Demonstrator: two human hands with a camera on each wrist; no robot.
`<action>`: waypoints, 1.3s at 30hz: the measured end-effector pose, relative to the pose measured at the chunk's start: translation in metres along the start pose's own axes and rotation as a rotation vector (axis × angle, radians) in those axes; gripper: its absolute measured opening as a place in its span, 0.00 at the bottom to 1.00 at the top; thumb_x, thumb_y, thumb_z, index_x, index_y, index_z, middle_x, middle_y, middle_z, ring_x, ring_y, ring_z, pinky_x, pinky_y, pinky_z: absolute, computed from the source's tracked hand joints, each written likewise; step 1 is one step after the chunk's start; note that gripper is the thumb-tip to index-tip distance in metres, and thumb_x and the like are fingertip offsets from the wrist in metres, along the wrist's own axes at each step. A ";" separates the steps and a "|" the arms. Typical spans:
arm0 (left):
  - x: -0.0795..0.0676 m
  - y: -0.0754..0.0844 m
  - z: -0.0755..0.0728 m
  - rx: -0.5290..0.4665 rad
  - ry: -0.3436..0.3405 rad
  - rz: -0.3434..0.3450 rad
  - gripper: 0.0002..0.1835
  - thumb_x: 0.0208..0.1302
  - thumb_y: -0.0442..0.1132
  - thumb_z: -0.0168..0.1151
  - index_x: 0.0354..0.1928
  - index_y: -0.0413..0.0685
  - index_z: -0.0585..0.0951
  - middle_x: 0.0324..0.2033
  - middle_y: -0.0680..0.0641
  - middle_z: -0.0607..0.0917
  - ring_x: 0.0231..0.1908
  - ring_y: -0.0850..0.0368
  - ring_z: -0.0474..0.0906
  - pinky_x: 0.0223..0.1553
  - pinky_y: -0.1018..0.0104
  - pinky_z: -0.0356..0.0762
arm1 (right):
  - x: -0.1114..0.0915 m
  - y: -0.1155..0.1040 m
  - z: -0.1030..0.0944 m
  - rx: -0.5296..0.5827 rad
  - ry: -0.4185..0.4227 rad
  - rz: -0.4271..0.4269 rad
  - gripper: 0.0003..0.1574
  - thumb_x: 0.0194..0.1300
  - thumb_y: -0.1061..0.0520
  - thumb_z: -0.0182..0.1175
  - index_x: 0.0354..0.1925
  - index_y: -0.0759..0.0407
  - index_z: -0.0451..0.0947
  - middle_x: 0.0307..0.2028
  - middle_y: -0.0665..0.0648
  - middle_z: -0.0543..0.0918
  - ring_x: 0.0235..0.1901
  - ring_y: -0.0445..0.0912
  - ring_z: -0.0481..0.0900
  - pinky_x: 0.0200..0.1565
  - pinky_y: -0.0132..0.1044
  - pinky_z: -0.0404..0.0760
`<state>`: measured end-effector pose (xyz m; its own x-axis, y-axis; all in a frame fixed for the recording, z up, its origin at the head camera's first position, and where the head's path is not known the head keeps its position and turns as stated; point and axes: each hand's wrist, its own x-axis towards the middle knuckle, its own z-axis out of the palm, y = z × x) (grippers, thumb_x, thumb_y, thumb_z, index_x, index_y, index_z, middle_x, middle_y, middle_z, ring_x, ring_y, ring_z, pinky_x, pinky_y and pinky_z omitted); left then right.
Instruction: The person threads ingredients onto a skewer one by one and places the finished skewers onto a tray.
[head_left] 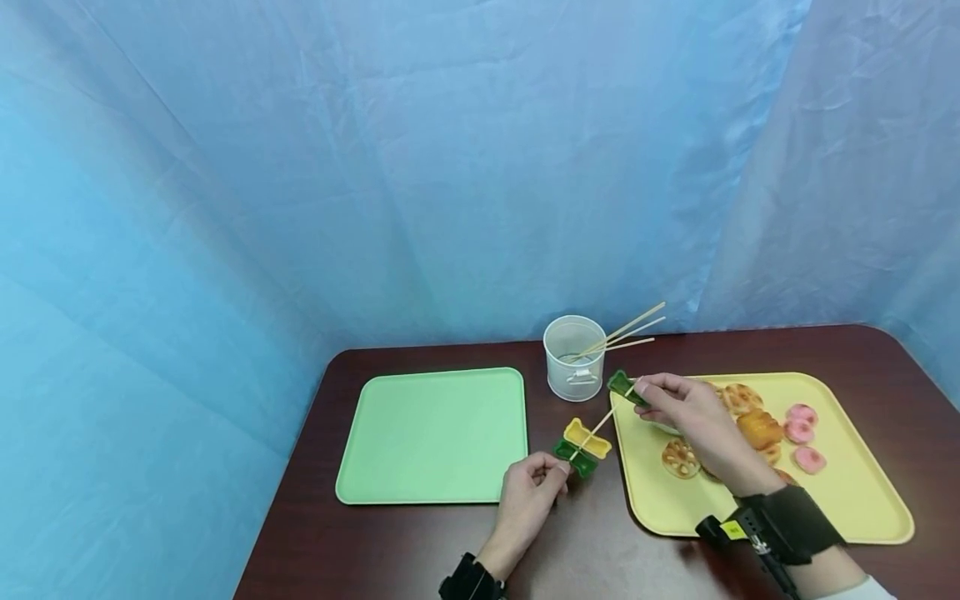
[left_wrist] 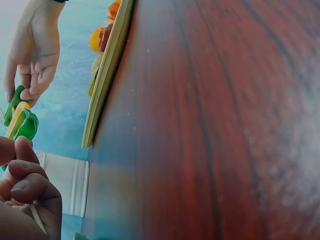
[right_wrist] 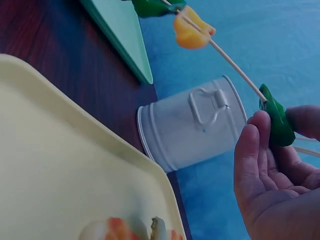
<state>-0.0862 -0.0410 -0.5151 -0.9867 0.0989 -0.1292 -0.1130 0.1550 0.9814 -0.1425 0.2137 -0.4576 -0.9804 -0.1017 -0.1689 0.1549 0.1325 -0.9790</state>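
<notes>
While the thumb and fingertips of the right hand (head_left: pixel 693 421) pinch a green piece (right_wrist: pixel 281 124), the fingers of the left hand (head_left: pixel 528 496) are curled round the low end of a thin wooden stick (head_left: pixel 602 422). A bit of the stick pokes out below the left fingers. The pinched green piece sits right between the right thumb and the fingers, touching both. The far end of the stick meets this piece, but I cannot tell if it goes all the way through.

Two more pieces are on the stick. A lower green piece (head_left: pixel 576 460) is right by the left fingertips, and a yellow piece (head_left: pixel 587 438) is snug next to it, on the side toward the right hand. Bare stick shows between the yellow piece and the pinched one. The stick slants up from the left hand to the right hand.

Near the pinched piece stands a small white bucket (head_left: pixel 573 377) with a handle on its side. More sticks (head_left: pixel 636 323) lean out of it. Under the right hand is a yellow tray (head_left: pixel 660 508) with pink rounds (head_left: pixel 799 430), golden-brown bits (head_left: pixel 759 428) and a round slice with holes (head_left: pixel 681 459). A green tray (head_left: pixel 435 437) is just beside the left hand. Both trays lie on a dark brown table (head_left: pixel 577 554), with blue cloth (head_left: pixel 450 167) behind.
</notes>
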 end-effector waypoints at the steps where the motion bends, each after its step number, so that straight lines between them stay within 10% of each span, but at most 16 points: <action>1: 0.000 0.000 0.000 0.002 0.002 0.002 0.11 0.69 0.37 0.63 0.35 0.34 0.85 0.21 0.51 0.82 0.19 0.60 0.72 0.20 0.74 0.67 | 0.000 0.000 0.001 0.012 -0.005 0.004 0.34 0.77 0.45 0.59 0.62 0.74 0.72 0.49 0.55 0.83 0.44 0.44 0.86 0.53 0.41 0.84; 39: 0.000 0.003 0.006 0.009 -0.010 0.015 0.12 0.69 0.39 0.64 0.34 0.35 0.85 0.20 0.53 0.82 0.17 0.64 0.70 0.20 0.75 0.67 | -0.014 0.016 0.032 -0.044 -0.056 -0.004 0.25 0.76 0.48 0.62 0.54 0.70 0.78 0.51 0.61 0.83 0.48 0.42 0.83 0.53 0.45 0.84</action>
<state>-0.0858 -0.0342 -0.5133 -0.9870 0.1110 -0.1159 -0.0970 0.1624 0.9819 -0.1222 0.1861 -0.4742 -0.9724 -0.1573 -0.1722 0.1442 0.1748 -0.9740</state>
